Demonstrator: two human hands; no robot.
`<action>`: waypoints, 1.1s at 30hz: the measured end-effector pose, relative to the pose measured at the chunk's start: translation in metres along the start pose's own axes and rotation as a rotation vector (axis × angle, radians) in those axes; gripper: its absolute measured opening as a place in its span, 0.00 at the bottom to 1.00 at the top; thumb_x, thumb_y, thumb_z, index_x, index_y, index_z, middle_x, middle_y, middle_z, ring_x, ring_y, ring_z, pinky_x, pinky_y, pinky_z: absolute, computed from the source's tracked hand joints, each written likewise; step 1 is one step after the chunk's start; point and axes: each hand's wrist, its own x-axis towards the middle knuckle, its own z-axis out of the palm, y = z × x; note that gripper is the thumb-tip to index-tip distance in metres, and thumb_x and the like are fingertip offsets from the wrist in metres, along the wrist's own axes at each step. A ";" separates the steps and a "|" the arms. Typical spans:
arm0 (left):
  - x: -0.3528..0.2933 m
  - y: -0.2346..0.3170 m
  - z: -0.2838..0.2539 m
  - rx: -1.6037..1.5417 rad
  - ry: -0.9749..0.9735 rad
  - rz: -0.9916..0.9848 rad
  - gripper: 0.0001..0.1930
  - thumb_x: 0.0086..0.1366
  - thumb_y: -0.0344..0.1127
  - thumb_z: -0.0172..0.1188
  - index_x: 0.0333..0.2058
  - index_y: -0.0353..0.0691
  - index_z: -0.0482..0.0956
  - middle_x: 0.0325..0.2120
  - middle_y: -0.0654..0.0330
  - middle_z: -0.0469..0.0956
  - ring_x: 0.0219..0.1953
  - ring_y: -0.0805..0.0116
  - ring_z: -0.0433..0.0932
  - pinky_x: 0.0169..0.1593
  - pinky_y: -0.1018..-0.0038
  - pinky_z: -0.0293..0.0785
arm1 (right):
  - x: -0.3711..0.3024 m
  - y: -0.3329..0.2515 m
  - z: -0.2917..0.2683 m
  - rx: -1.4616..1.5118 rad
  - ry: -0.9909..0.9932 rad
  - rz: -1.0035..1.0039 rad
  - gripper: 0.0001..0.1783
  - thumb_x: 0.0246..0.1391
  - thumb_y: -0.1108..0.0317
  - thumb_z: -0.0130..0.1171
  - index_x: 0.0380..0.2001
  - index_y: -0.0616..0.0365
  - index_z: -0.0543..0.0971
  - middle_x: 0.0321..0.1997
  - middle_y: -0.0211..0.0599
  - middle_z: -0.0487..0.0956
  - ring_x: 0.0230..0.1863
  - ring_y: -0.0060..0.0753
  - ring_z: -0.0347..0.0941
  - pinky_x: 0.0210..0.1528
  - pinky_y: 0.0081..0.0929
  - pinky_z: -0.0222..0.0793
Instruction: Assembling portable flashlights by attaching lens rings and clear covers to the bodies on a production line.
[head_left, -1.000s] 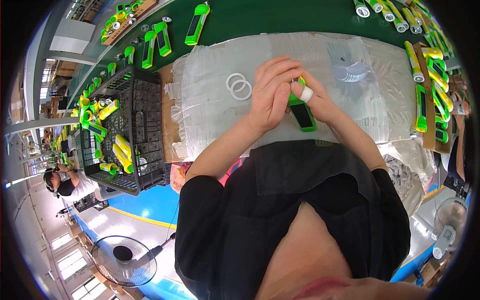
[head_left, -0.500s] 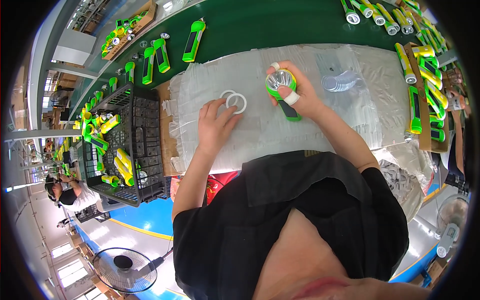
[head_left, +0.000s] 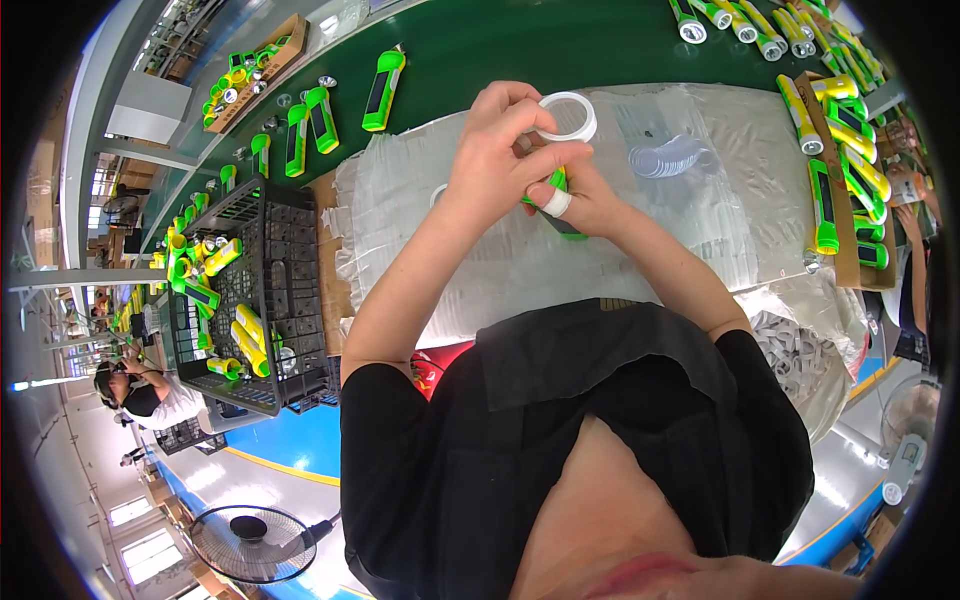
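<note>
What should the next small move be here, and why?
Probably bring the white ring to the head of the green flashlight: the left hand holds the ring by its edge, while the right hand grips the flashlight just below it in the picture. The flashlight's head is hidden, so the fit cannot be judged.

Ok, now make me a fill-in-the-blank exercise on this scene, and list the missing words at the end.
1. The ring held in the left hand is ____ in colour.
2. The right hand grips a flashlight whose casing shows bright ____.
3. The black crate stands on the person's ____ side.
4. The overlapping clear discs lie to the ____ of both hands.

Missing words: white; green; left; right.
</note>
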 end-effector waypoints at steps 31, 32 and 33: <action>-0.023 0.017 0.006 0.096 -0.121 0.125 0.23 0.46 0.37 0.76 0.40 0.43 0.76 0.40 0.56 0.76 0.44 0.55 0.76 0.45 0.64 0.73 | 0.002 -0.114 -0.065 -0.903 -0.192 -0.159 0.22 0.44 0.66 0.71 0.43 0.56 0.76 0.42 0.34 0.76 0.44 0.34 0.73 0.42 0.30 0.70; -0.023 0.017 0.010 0.084 -0.151 0.083 0.24 0.47 0.36 0.75 0.40 0.42 0.72 0.40 0.56 0.78 0.45 0.54 0.77 0.44 0.64 0.73 | 0.005 -0.122 -0.064 -0.968 -0.293 -0.007 0.22 0.43 0.67 0.70 0.43 0.56 0.75 0.38 0.34 0.75 0.40 0.34 0.72 0.38 0.30 0.69; -0.023 0.016 0.016 0.079 -0.149 0.079 0.24 0.47 0.36 0.75 0.40 0.42 0.72 0.40 0.56 0.78 0.45 0.54 0.77 0.44 0.64 0.73 | 0.009 -0.124 -0.062 -0.980 -0.324 -0.045 0.21 0.42 0.70 0.69 0.42 0.57 0.75 0.34 0.33 0.72 0.36 0.34 0.70 0.35 0.30 0.67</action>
